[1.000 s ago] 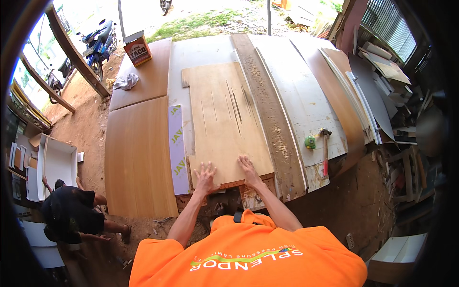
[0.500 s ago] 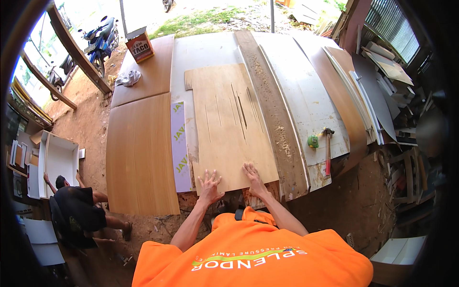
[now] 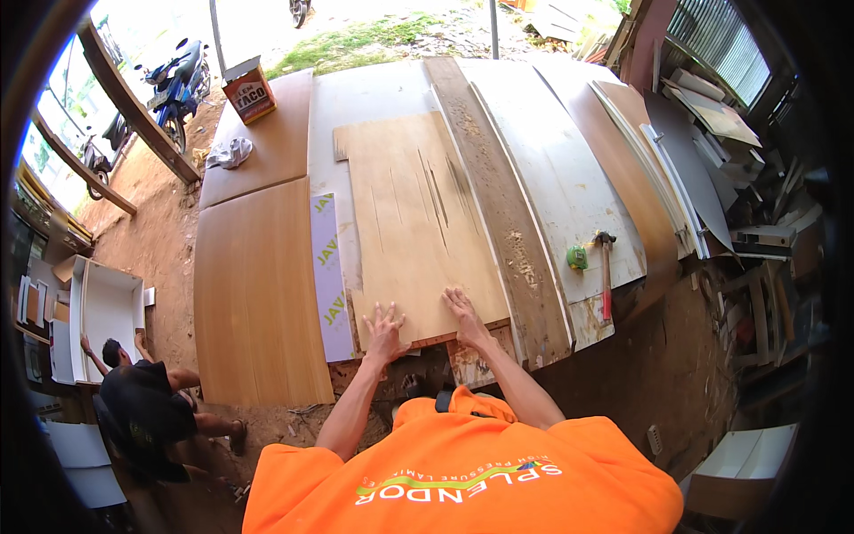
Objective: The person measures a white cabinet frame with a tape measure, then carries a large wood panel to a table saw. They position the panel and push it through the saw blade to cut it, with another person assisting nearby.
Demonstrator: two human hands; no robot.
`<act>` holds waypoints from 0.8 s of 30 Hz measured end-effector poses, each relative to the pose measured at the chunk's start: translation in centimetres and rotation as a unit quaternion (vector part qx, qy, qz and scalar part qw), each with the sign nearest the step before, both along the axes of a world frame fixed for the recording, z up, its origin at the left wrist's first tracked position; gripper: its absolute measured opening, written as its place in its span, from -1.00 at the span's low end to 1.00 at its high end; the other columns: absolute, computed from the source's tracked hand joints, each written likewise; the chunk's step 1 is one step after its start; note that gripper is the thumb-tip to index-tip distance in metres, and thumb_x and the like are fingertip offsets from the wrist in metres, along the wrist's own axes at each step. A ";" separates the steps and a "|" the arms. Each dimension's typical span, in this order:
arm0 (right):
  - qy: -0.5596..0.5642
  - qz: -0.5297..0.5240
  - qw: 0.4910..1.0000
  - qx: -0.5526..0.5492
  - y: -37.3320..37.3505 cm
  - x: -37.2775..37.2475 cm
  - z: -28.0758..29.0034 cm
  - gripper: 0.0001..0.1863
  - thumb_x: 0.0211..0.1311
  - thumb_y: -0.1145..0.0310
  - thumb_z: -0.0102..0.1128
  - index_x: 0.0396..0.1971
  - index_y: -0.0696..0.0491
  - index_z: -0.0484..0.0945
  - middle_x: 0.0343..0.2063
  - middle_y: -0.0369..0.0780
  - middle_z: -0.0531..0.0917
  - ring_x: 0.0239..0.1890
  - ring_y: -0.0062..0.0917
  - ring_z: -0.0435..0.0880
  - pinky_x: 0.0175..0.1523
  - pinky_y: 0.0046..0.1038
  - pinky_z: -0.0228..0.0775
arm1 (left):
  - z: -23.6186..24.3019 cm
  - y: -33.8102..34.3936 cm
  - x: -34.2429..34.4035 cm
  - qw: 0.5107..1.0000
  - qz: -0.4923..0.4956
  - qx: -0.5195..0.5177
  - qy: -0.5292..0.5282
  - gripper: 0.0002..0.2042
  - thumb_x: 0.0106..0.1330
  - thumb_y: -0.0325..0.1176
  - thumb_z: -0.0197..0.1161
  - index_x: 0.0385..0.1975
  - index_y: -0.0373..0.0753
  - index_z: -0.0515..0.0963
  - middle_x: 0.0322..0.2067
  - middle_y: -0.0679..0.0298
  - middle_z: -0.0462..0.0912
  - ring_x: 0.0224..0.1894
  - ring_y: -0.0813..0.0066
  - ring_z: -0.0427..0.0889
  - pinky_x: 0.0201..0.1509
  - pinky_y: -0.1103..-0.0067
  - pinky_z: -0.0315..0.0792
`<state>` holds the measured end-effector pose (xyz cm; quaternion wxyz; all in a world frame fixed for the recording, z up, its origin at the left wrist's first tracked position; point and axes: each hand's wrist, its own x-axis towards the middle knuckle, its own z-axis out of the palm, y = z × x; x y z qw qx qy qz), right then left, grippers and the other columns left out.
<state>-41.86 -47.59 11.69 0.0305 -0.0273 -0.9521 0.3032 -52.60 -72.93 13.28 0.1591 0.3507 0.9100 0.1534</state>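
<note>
Open-sided workshop, dirt floor. Centre frame is filled by a bench of stacked boards: a pale sheet [image 3: 551,160] underneath, a rough plank [image 3: 498,205] running from upper centre down to lower centre-right, two brown panels [image 3: 258,285] at left. A purple-white strip [image 3: 327,276] is laid between panels and ply. Upper left: a small carton [image 3: 249,89] and a crumpled rag [image 3: 229,153] are set on the far panel; motorbikes [image 3: 178,80] are parked beyond. Right of centre: a hammer [image 3: 606,271] and a green tape measure [image 3: 577,257] are seen just beside each other near the bench edge. Right edge: offcuts are piled up. Lower left: another person [image 3: 142,409] is crouched by a white cabinet [image 3: 102,316].

Left hand [image 3: 385,329]: fingers spread wide, pressed flat on the near edge of the ply sheet [image 3: 418,222]; nothing is gripped. Right hand [image 3: 464,313]: fingers extended, slightly fanned, laid flat on the same sheet near its lower right corner; nothing is gripped.

Ply sheet: centre frame, lying flat on the pale sheet, touching the plank along its right side. Long axis runs from the lower centre toward upper centre, tilted slightly left; several thin slits are cut along that axis.
</note>
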 end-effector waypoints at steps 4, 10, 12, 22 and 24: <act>-0.018 -0.002 0.999 0.045 0.1 -0.9 0.0 0.04 -0.13 0.85 0.10 0.53 0.09 0.19 0.58 -0.11 0.14 0.63 -0.19 0.01 0.67 -0.21 -0.07 | -0.4 0.4 -0.9 1.000 0.004 0.007 0.001 -0.24 -0.08 -0.12 0.64 0.26 -0.08 0.62 0.54 0.06 0.20 0.60 -0.29 -0.07 0.48 -0.42 -0.14; -0.053 0.001 0.992 0.117 -0.6 -0.6 1.8 0.05 -0.08 0.78 0.20 0.55 0.07 0.13 0.58 -0.09 0.12 0.62 -0.17 0.04 0.67 -0.20 -0.08 | -0.8 0.1 -0.7 0.999 0.010 0.034 0.000 -0.25 -0.07 -0.12 0.63 0.25 -0.09 0.63 0.54 0.05 0.20 0.60 -0.29 -0.07 0.50 -0.39 -0.15; -0.099 0.001 0.988 0.122 -0.9 -0.1 2.7 0.02 -0.05 0.72 0.22 0.54 0.09 0.13 0.57 -0.08 0.13 0.61 -0.16 0.06 0.66 -0.18 -0.06 | -0.7 -0.1 -0.5 0.999 0.004 0.029 0.019 -0.24 -0.06 -0.09 0.63 0.27 -0.09 0.61 0.54 0.05 0.20 0.60 -0.27 -0.06 0.51 -0.37 -0.16; -0.091 -0.011 0.995 0.038 -2.7 6.8 3.7 -0.19 0.05 0.53 0.25 0.42 0.15 0.33 0.43 0.03 0.37 0.50 -0.10 0.29 0.57 -0.16 0.14 | 0.0 0.3 0.0 0.999 0.023 0.032 0.009 -0.13 -0.01 0.00 0.63 0.37 -0.16 0.48 0.55 0.08 0.17 0.63 -0.01 -0.04 0.61 -0.20 -0.29; -0.056 -0.056 0.997 -0.016 -1.4 9.0 5.2 -0.26 0.07 0.52 0.22 0.37 0.16 0.40 0.33 0.06 0.48 0.42 -0.11 0.41 0.50 -0.19 0.26 | 0.2 0.9 0.5 0.998 0.020 0.052 0.018 -0.13 0.02 0.01 0.60 0.38 -0.19 0.45 0.54 0.05 0.18 0.63 0.01 -0.04 0.60 -0.22 -0.33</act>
